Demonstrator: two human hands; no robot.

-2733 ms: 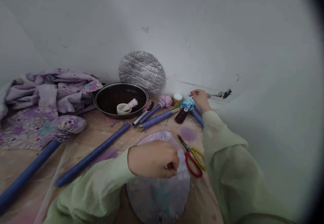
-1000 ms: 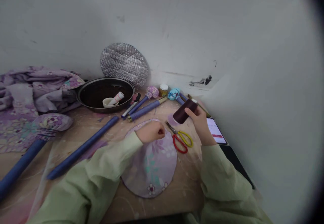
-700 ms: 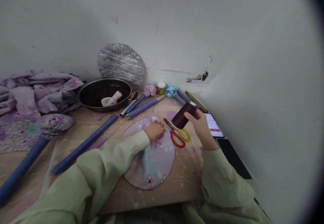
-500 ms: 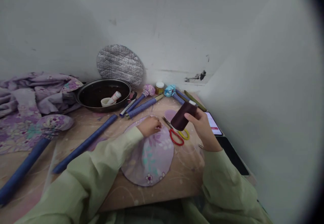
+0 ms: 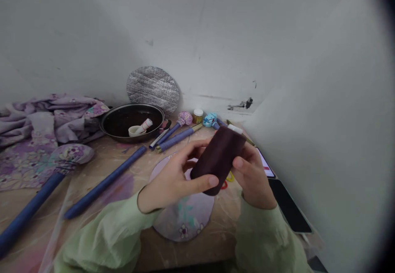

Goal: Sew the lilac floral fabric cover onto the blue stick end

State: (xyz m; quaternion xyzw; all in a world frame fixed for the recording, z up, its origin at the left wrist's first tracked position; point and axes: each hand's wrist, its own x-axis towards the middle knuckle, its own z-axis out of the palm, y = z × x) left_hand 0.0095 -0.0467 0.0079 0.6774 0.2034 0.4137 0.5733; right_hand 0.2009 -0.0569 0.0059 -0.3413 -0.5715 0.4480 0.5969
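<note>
A dark maroon thread spool (image 5: 219, 160) with a white end is held tilted between both hands above the table. My left hand (image 5: 177, 176) grips its lower left side, the thumb across the front. At the spool's upper right, my right hand (image 5: 251, 172) has its thumb and fingers around the edge. Below lies a round piece of lilac floral cloth (image 5: 185, 219), partly covered by my left hand. Scissors with red and yellow handles (image 5: 230, 177) are mostly hidden behind the spool.
Beyond the hands stand a black pan (image 5: 108, 119) with a small white cup, a silver disc (image 5: 153, 88) and a small jar (image 5: 198, 116). Blue-wrapped sticks (image 5: 106, 182) and bunched floral fabric (image 5: 40, 121) occupy the left. A phone (image 5: 290, 207) lies at the right.
My left hand has left the cloth and moved right onto the spool. The spool is now nearer to me, held by both hands, and covers more of the scissors.
</note>
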